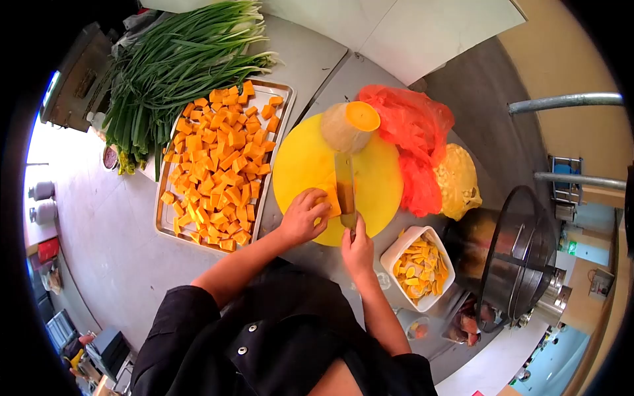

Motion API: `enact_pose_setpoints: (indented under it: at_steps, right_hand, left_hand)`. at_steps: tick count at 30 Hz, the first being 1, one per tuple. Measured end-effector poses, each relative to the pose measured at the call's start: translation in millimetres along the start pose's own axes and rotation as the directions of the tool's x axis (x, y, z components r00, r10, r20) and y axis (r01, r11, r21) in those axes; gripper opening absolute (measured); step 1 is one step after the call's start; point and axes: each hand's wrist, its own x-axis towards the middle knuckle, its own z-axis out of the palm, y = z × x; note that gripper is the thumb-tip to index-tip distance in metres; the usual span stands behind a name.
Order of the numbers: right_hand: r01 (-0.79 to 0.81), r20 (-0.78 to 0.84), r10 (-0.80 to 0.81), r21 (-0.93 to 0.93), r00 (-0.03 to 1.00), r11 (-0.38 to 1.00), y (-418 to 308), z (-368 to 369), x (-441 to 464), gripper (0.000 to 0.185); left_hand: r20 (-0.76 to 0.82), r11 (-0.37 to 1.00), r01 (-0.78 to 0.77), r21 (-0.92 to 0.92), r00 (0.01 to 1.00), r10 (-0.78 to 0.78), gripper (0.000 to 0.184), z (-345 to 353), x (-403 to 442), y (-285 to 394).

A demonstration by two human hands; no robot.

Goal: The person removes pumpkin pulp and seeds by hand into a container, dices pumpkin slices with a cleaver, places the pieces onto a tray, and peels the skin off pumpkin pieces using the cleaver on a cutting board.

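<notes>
My right hand (357, 254) grips the handle of a kitchen knife (344, 181), its broad blade pointing away from me over a round yellow cutting board (297, 168). Against the blade's left side sits an orange piece of pumpkin (332, 198). My left hand (306, 216) is closed on that piece, fingers bent near the blade. At the board's far edge stands a large pumpkin chunk (347, 125), tan-skinned with an orange cut face. How deep the blade is in the piece cannot be made out.
Left of the board lies a metal tray (160, 214) of pumpkin cubes (221, 162), with green onions (178, 63) behind. To the right are a red plastic bag (413, 125), a yellow bag (457, 181), a white container (432, 303) of peelings, and a dark pot lid (518, 257).
</notes>
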Motion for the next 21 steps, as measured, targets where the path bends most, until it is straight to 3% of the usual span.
enact_pose_setpoints:
  at_steps: [1,5,8,11,15,18,21]
  right_hand:
    - [-0.063,0.061,0.063,-0.004,0.996,0.998,-8,-9,1,0.053]
    - [-0.094,0.054,0.1,-0.107,0.994,0.99,-36,-33,-16,0.033]
    - [0.009,0.149,0.03,-0.256,0.988,0.967,-66,-58,-31,0.025]
    - [-0.006,0.291,0.124,-0.377,0.949,0.926,-84,-68,-39,0.023]
    - [-0.027,0.334,0.176,-0.409,0.926,0.912,-89,-71,-38,0.022]
    - [-0.029,0.31,0.153,-0.371,0.938,0.928,-77,-55,-25,0.022]
    - [-0.038,0.28,0.149,-0.368,0.948,0.929,-17,23,1,0.024]
  left_hand:
    - [-0.011,1.0,-0.006,0.003,1.0,0.006,0.029,0,-2,0]
    - [-0.024,1.0,-0.016,0.016,1.0,0.016,0.027,-1,-5,-4]
    - [-0.022,1.0,-0.018,0.018,1.0,0.019,0.027,1,-5,-3]
    - [-0.031,0.999,-0.031,0.013,0.999,0.031,0.028,4,-4,-5]
    - [-0.051,0.999,-0.025,0.023,0.998,0.026,0.028,4,-3,-5]
    - [-0.059,1.0,-0.022,-0.001,0.998,0.022,0.027,6,-3,-8]
    - [-0.042,0.999,-0.039,-0.027,0.998,0.038,0.026,3,-3,-10]
